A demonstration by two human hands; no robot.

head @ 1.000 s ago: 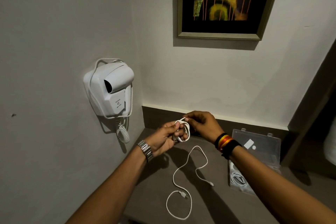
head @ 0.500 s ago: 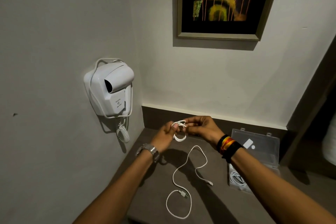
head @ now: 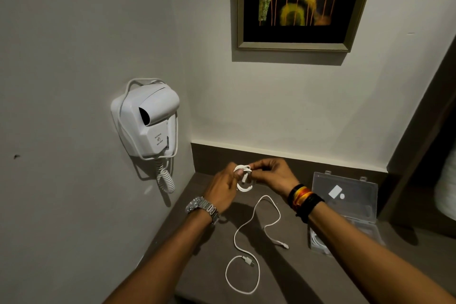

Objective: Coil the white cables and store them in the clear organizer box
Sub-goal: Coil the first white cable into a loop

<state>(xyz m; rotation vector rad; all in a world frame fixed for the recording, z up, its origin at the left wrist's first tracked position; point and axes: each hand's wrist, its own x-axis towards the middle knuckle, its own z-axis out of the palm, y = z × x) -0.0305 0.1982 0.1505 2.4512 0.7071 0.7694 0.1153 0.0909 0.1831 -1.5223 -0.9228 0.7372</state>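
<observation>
The person holds a small coiled white cable [head: 243, 177] in the air above the dark counter [head: 212, 266], between both hands. The left hand [head: 223, 191] closes around the left side of the coil, and the fingers of the right hand [head: 274, 175] pinch its upper part, so both hands are closed on it. A metal watch [head: 202, 207] sits on the left wrist, and coloured bands [head: 304, 198] sit on the right wrist.

A second white cable [head: 246, 249] lies loose on the counter below the hands, with one end making a round loop. To the right, the clear organizer box [head: 345, 202] stands open near the wall, and some white cable lies inside its front part. A white hair dryer [head: 148, 121] hangs on the left wall, and a framed picture [head: 301, 2] hangs above.
</observation>
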